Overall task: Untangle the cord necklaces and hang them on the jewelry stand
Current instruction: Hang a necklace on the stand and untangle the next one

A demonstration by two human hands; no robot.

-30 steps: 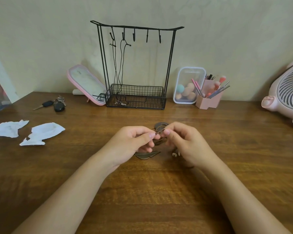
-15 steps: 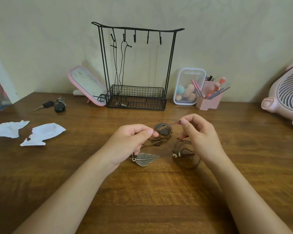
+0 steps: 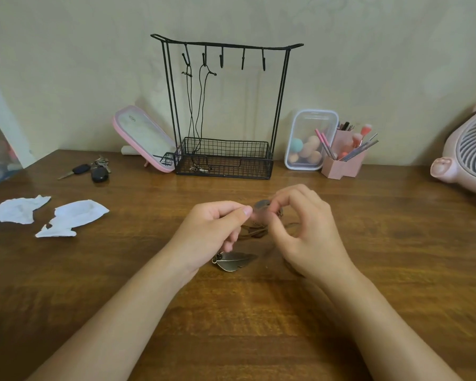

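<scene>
Right hand has come back in from the pull it had on a cord half a second ago, and the beaded loop that lay beside it is now hidden under it. Its thumb and forefinger curl into a ring and meet, blurred, on the brown cords just by a round, dull disc. The left hand pinches the same cords between thumb and forefinger, its other fingers folded under. Both hands are close together at the middle of the counter. The cords are thin, leathery and bunched in a knot between the two hands. A bronze-coloured metal leaf with raised veins lies flat on the wood, just near of the left hand.

At the far edge stands the stand, thin black wire with a curved top bar, five hooks and a mesh basket at its foot. Two black cords hang from its left hooks, with their ends down in the basket.

The counter is dark, glossy wood with a streaked grain. On its left lie two crumpled white paper scraps and keys. A pink-rimmed mirror leans left of the stand. To the right are a clear box of rounded sponges and a pink holder of brushes, with a pink slatted fan at the far right. Behind is a plain, pale wall.
</scene>
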